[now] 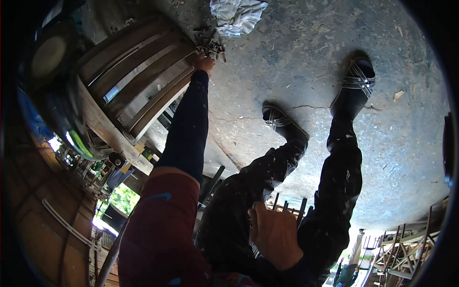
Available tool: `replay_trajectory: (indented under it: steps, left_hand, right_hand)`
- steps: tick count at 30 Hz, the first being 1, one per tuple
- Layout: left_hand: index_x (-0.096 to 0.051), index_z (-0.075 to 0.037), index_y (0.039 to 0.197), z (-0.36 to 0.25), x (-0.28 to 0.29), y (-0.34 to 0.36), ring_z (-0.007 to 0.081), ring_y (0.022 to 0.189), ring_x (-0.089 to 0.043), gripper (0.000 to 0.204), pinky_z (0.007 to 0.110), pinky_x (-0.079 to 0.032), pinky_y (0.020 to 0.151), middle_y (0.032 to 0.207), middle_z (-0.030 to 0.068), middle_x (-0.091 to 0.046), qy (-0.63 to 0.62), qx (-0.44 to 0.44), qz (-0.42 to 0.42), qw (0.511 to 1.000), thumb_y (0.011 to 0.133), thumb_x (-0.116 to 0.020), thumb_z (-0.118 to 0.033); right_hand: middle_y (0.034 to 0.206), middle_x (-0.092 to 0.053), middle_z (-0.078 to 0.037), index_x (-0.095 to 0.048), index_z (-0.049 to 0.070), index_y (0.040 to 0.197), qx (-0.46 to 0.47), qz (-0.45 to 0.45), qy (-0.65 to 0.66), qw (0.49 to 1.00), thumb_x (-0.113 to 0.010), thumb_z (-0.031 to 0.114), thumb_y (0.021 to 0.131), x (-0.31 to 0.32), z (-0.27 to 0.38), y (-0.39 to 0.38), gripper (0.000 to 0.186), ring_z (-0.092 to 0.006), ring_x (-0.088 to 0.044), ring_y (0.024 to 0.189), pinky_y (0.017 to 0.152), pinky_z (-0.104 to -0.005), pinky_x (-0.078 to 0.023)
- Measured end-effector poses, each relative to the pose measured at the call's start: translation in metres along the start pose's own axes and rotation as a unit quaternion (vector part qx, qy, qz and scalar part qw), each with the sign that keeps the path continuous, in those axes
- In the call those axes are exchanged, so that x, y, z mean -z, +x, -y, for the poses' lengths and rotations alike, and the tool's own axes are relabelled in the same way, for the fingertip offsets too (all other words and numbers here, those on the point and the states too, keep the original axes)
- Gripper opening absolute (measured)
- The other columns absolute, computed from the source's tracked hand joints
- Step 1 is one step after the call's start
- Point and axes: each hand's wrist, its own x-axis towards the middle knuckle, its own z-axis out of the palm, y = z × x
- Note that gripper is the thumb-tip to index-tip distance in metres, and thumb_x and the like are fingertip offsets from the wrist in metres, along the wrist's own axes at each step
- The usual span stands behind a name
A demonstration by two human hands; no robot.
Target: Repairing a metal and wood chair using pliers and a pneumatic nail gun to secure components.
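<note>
My left arm stretches far forward in a dark sleeve, and my left hand (pixel 204 63) is at the corner of a slatted wooden frame (pixel 136 62). Right beside its fingers lies a tangled heap of small dark pieces (pixel 206 40), metal by their look. The fingers are small and partly hidden, so their grip does not show. Low in the picture, my right hand (pixel 277 234) rests by my thigh with its back up and its fingers curled under. Whatever may be inside that hand is hidden.
A crumpled white cloth (pixel 237 15) lies on the cracked concrete floor (pixel 287 62). A large dark rounded object (pixel 52 71) stands left of the frame. My sandalled feet (pixel 358 76) are ahead on the right. Wooden furniture frames (pixel 406 253) are stacked at the lower right.
</note>
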Motion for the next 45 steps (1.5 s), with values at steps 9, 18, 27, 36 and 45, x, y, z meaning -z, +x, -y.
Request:
replay_trajectory:
  steps: [9, 18, 27, 36, 45]
  left_hand:
    - [-0.077, -0.008, 0.107, -0.029, -0.084, -0.061, 0.0331, 0.091, -0.072, 0.030, 0.041, -0.056, 0.083, 0.096, 0.0181, -0.075, 0.561, -0.328, -0.312, 0.693, 0.082, -0.064, -0.018]
    - [-0.075, -0.004, 0.111, -0.128, -0.118, -0.012, 0.0239, 0.084, -0.074, 0.033, 0.036, -0.058, 0.074, 0.089, 0.0147, -0.076, 0.676, -0.328, -0.124, 0.648, 0.085, -0.078, -0.024]
    - [-0.063, 0.002, 0.120, -0.139, -0.094, -0.123, 0.0265, 0.095, -0.070, 0.032, 0.041, -0.058, 0.088, 0.103, 0.0134, -0.071, 0.192, -0.128, 0.003, 0.973, 0.091, -0.071, -0.010]
    - [-0.067, -0.003, 0.106, -0.114, -0.111, -0.177, 0.0261, 0.100, -0.070, 0.020, 0.041, -0.055, 0.093, 0.105, 0.0121, -0.072, 0.114, -0.055, 0.058, 0.990, 0.090, -0.074, -0.014]
    - [-0.063, 0.000, 0.121, -0.090, -0.106, -0.190, 0.0308, 0.107, -0.069, 0.032, 0.043, -0.055, 0.099, 0.113, 0.0148, -0.070, 0.047, -0.066, 0.124, 0.989, 0.090, -0.070, -0.003]
  right_hand:
    - [0.072, -0.068, -0.013, -0.060, 0.004, 0.101, 0.050, 0.011, 0.043, 0.998, -0.062, 0.017, 0.096, -0.002, 0.020, 0.007, 0.014, -0.0311, -0.068, 0.061, 0.052, -0.0416, -0.049]
    - [0.077, -0.066, -0.014, -0.059, 0.008, 0.098, 0.044, 0.004, 0.061, 0.997, -0.057, 0.022, 0.099, -0.004, 0.027, -0.003, 0.014, -0.0353, -0.067, 0.069, 0.058, -0.0473, -0.050]
    - [0.077, -0.068, -0.012, -0.058, 0.006, 0.104, 0.059, -0.018, 0.098, 0.993, -0.061, 0.019, 0.097, -0.011, 0.032, 0.013, 0.015, -0.0309, -0.068, 0.067, 0.058, -0.0433, -0.049]
    - [0.082, -0.069, -0.015, -0.061, 0.003, 0.106, 0.057, -0.037, 0.116, 0.991, -0.062, 0.017, 0.096, -0.012, 0.032, 0.020, 0.017, -0.0317, -0.068, 0.069, 0.057, -0.0422, -0.051]
    - [0.087, -0.071, -0.015, -0.063, 0.001, 0.109, 0.046, -0.041, 0.146, 0.987, -0.063, 0.016, 0.096, -0.010, 0.033, 0.022, 0.019, -0.0325, -0.069, 0.072, 0.059, -0.0416, -0.053]
